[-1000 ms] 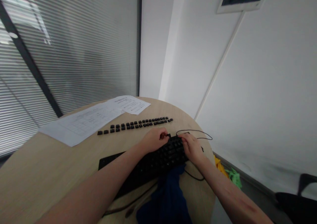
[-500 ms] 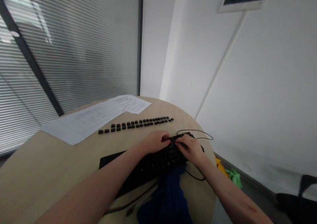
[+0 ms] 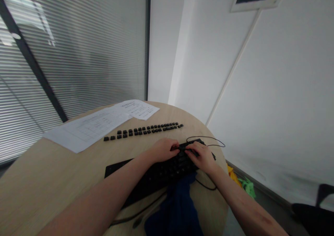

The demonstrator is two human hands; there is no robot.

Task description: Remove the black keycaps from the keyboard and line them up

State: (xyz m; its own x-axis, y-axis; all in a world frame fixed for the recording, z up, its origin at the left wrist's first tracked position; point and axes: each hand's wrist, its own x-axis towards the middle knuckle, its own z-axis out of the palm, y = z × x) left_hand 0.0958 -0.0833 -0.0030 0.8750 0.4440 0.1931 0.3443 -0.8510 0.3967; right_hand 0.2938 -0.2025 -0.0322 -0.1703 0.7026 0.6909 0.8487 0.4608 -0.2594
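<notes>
A black keyboard [image 3: 167,170] lies at a slant on the table, partly covered by my forearms. Over its upper right part, my left hand [image 3: 165,149] is curled closed, thumb and fingertips together at the keys. Close to it on the right, my right hand [image 3: 199,155] bends its fingers and thumb down onto the same area in a pinch. Whatever is between the fingertips of either hand is too small and dark to make out. Beyond the keyboard, loose black keycaps [image 3: 140,133] stand in two rows.
Printed paper sheets [image 3: 88,128] lie on the round wooden table [image 3: 47,180] at the back left. A blue cloth [image 3: 177,211] touches the keyboard's near edge. Thin black cable [image 3: 216,140] loops toward the right edge. Yellow and green items [image 3: 246,187] are on the floor.
Nearly nothing differs. Both hands stay at the same spot on the keyboard, with only a very slight shift of the fingers and the view.
</notes>
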